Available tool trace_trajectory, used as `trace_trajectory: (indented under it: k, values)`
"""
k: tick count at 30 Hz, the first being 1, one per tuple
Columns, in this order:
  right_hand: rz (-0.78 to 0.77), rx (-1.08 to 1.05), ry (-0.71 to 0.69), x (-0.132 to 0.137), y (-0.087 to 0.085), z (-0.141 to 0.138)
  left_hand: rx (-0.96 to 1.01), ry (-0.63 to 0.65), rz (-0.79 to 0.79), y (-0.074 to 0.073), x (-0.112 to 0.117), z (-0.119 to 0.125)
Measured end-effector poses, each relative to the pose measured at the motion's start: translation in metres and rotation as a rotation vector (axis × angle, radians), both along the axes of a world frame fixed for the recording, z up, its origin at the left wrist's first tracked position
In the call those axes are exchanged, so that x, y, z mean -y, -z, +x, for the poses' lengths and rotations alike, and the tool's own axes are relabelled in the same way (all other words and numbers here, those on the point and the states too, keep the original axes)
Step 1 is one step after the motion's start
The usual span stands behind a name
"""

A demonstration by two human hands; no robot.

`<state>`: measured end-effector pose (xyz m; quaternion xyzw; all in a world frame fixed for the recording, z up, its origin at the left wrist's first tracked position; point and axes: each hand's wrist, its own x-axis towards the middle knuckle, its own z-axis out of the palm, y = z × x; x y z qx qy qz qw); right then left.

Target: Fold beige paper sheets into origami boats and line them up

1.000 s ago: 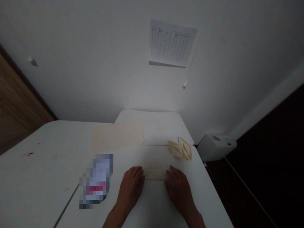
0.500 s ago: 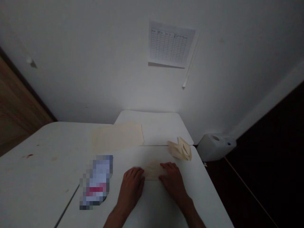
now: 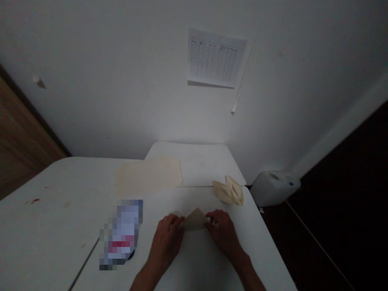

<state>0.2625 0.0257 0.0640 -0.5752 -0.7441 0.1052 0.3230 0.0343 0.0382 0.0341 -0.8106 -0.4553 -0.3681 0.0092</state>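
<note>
Holding a folded tan paper triangle between both hands at the near part of the white counter, with the left hand at its left corner and the right hand at its right corner. The left fingers and right fingers sit close together, gripping the paper edges rather than spreading wide. A folded cream paper shape lies just beyond the right hand. A flat cream paper sheet lies farther along the counter. A blurred printed item lies left of the left hand
</note>
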Motion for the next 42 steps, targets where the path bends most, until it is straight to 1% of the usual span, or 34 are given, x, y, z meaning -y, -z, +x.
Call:
trace_trajectory:
  k: [3, 7, 12, 14, 18, 20, 22, 24, 28, 31, 34, 36, 39, 42]
  values:
    - [-0.004, -0.033, -0.032, 0.002, 0.001, 0.004, 0.012, 0.034, -0.02, 0.001, -0.001, -0.001]
    - [0.031, 0.008, -0.034, 0.004, 0.002, 0.007, -0.001, 0.075, -0.064, 0.0, -0.001, -0.001]
    - [0.163, 0.062, -0.049, 0.01, 0.0, 0.006, 0.027, 0.13, -0.106, -0.003, 0.002, -0.001]
    - [0.192, 0.101, -0.05, 0.012, 0.001, 0.005, 0.035, 0.15, -0.125, -0.003, 0.002, -0.001]
    - [0.153, 0.165, -0.135, 0.014, 0.011, 0.006, -0.016, 0.201, -0.176, -0.005, 0.003, -0.003]
    - [0.112, 0.18, -0.17, 0.015, 0.017, 0.009, -0.074, 0.224, -0.173, -0.006, 0.004, -0.007]
    - [0.076, 0.181, -0.172, 0.016, 0.019, 0.011, -0.14, 0.235, -0.15, -0.005, 0.006, -0.011]
    - [0.041, 0.179, -0.165, 0.019, 0.018, 0.013, -0.203, 0.237, -0.122, -0.004, 0.008, -0.016]
    - [-0.018, 0.181, -0.159, 0.024, 0.007, 0.015, -0.297, 0.234, -0.091, 0.002, 0.011, -0.022]
    - [-0.023, 0.18, -0.134, 0.023, 0.001, 0.011, -0.35, 0.223, -0.05, 0.007, 0.012, -0.022]
    - [0.02, 0.183, -0.074, 0.018, 0.004, 0.002, -0.409, 0.203, -0.021, 0.013, 0.012, -0.017]
    - [0.049, 0.182, -0.072, 0.014, 0.008, -0.005, -0.421, 0.193, -0.016, 0.014, 0.013, -0.012]
    - [0.064, 0.188, -0.136, 0.01, 0.014, -0.013, -0.38, 0.202, -0.05, 0.008, 0.014, -0.005]
    - [0.079, 0.196, -0.158, 0.008, 0.019, -0.015, -0.274, 0.216, -0.145, -0.004, 0.016, -0.004]
